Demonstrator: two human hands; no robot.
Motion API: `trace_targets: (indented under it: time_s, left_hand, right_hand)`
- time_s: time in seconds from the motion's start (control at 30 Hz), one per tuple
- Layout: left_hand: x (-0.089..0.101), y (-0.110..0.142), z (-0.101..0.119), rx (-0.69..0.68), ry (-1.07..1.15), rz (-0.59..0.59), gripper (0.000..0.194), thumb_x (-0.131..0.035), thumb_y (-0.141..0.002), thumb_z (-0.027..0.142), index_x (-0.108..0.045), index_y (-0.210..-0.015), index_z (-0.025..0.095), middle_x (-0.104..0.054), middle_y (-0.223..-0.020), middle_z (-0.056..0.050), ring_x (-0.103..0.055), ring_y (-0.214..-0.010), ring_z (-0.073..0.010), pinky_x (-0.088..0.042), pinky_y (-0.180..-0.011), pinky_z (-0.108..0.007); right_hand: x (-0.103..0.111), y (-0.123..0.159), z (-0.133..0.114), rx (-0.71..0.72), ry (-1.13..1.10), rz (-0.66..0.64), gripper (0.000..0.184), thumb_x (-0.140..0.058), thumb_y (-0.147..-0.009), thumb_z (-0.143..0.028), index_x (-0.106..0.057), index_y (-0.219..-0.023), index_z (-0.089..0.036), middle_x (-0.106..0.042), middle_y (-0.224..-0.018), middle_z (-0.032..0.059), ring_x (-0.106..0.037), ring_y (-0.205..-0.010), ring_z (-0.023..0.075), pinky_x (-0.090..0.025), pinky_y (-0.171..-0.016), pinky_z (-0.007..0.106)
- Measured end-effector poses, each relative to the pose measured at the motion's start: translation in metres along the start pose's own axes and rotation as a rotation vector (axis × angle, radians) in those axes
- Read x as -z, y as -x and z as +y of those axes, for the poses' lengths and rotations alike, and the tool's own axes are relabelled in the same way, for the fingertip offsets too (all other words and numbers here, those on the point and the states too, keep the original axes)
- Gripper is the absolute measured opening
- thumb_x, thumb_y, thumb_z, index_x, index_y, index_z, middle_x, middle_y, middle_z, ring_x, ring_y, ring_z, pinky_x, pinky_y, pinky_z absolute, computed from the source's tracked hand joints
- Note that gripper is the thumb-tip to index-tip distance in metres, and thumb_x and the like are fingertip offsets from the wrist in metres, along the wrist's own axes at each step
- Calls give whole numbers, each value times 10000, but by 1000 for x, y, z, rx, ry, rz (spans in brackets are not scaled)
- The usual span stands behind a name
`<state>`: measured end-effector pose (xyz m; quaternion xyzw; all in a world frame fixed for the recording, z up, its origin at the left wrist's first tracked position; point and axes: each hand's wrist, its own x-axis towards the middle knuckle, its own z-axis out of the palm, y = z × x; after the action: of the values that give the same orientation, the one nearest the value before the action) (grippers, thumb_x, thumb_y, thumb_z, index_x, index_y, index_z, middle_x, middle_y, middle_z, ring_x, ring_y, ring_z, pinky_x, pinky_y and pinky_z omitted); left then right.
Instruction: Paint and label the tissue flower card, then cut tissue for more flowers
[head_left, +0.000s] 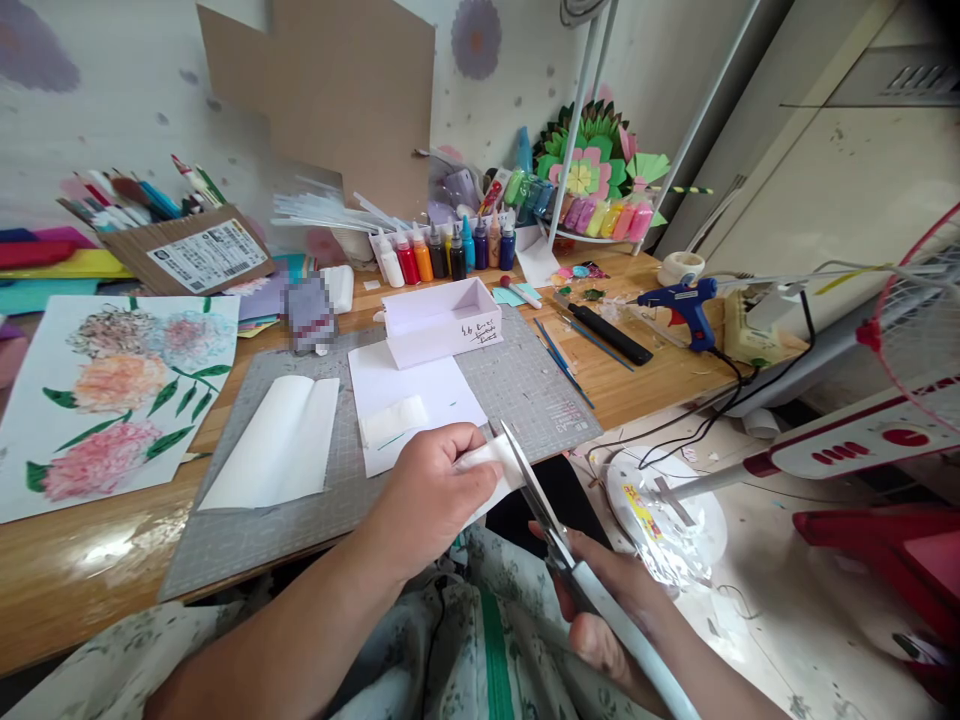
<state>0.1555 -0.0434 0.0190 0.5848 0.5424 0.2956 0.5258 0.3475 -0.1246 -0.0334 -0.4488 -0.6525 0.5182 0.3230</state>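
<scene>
My left hand [439, 490] is closed on a small piece of white paper [495, 470], held over the near edge of the grey cutting mat [247, 520]. My right hand [611, 610] grips white-handled scissors [547, 520], whose blades point up and touch the paper's right edge. A white sheet [420, 385] with a small white scrap on it lies on the mat just beyond my left hand. A folded white sheet [281, 440] lies to the left, and an open white box [439, 320] stands behind.
A flower painting [112, 390] lies at the left of the wooden table. Paint bottles [446, 250], a blue glue gun [682, 305], a black knife [611, 335] and pens sit at the back right. A red fan [911, 330] and a white disc [664, 505] are on the floor to the right.
</scene>
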Motion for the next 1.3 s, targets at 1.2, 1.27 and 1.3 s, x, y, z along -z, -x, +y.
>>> trace_targets:
  time_s: [1.2,1.27,1.3]
  left_hand:
    - [-32,5,-22,-78,666,112,165,-628,-815,325,-538,-846,190,-607,-791,12,-542,-737,-126,-429,-697,-253]
    - [-25,4,-24,-55,585,79,173,-628,-808,313,-507,-807,189,-583,-745,26,-522,-693,-117,-410,-659,-242]
    - [-21,4,-24,-46,529,58,174,-630,-801,298,-495,-794,189,-569,-728,32,-512,-680,-113,-399,-645,-236]
  right_hand:
    - [-20,-67,-22,-43,-699,436,455,-804,-546,-147,-580,-939,-198,-575,-636,-62,-494,-518,60,-421,-496,161]
    - [-15,-67,-21,-65,-692,449,475,-803,-554,-181,-571,-968,-192,-586,-669,-51,-484,-502,54,-404,-459,156]
    - [-11,-68,-21,-66,-684,457,483,-801,-566,-205,-564,-987,-193,-590,-685,-47,-477,-488,50,-397,-442,157]
